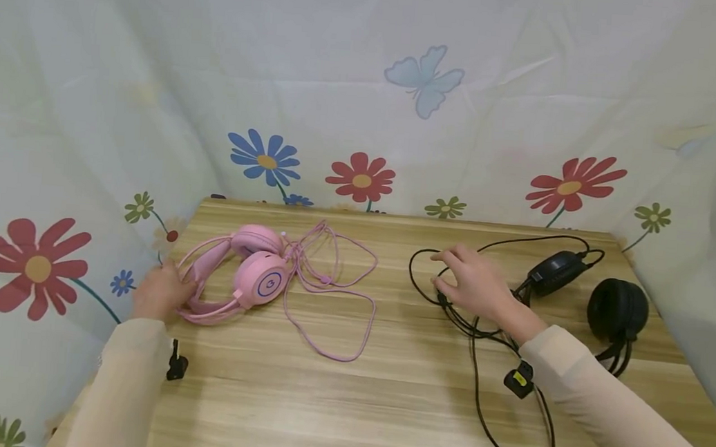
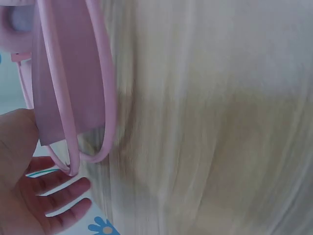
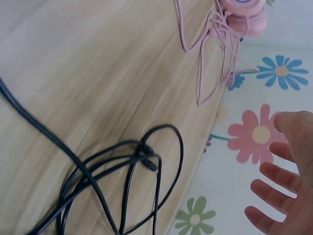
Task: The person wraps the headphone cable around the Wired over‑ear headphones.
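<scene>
A pink over-ear headset [image 1: 262, 279] lies at the left of the wooden table, its headband toward the left and its pink cable [image 1: 328, 287] loosely looped to the right. My left hand [image 1: 162, 291] is at the headband, thumb inside the loop and fingers outside; in the left wrist view the thumb tip is hidden behind the pink band [image 2: 73, 73]. Over a coiled black cable [image 1: 481, 332] hovers my right hand [image 1: 478, 284], fingers spread and holding nothing. That cable belongs with a black headset, whose ear cups [image 1: 616, 311] rest by the right edge.
A black ear cup or pod [image 1: 555, 272] lies behind the cable. Small black clips [image 1: 177, 363] show near the left wrist, and a black piece with a yellow mark [image 1: 518, 380] near the right sleeve. A flowered curtain [image 1: 366, 99] surrounds the table's back and sides.
</scene>
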`<state>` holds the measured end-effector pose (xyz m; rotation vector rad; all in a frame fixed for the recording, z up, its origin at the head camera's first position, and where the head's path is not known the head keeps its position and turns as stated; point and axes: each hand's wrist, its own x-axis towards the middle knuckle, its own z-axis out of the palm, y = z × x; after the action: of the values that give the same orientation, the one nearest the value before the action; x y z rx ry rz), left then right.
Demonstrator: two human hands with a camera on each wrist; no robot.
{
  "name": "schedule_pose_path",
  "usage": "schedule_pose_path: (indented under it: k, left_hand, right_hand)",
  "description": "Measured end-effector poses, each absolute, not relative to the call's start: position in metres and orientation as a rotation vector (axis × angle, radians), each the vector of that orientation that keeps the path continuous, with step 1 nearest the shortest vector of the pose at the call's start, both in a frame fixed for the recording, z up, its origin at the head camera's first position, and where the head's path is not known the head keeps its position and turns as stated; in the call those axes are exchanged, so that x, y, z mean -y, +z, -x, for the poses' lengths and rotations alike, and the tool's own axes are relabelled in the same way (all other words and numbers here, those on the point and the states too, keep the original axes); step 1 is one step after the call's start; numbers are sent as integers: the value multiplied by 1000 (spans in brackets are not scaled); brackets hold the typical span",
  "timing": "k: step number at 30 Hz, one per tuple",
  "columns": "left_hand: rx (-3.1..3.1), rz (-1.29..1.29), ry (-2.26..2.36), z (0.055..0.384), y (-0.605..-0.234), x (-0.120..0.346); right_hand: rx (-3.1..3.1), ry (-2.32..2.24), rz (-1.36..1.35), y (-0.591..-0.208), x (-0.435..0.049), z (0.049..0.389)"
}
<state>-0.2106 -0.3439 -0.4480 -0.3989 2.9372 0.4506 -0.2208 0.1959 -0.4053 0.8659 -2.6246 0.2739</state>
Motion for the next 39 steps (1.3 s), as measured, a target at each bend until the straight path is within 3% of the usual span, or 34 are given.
schedule_pose_path:
  k: [17,39]
  left_hand:
    - [-2716,631,660,208,-436,331]
    - [-2761,702,934,214,-447,335]
  right_hand:
    - [2644,275,-946,-410,-176,211]
    - [2670,297,-935,-412,-171,207]
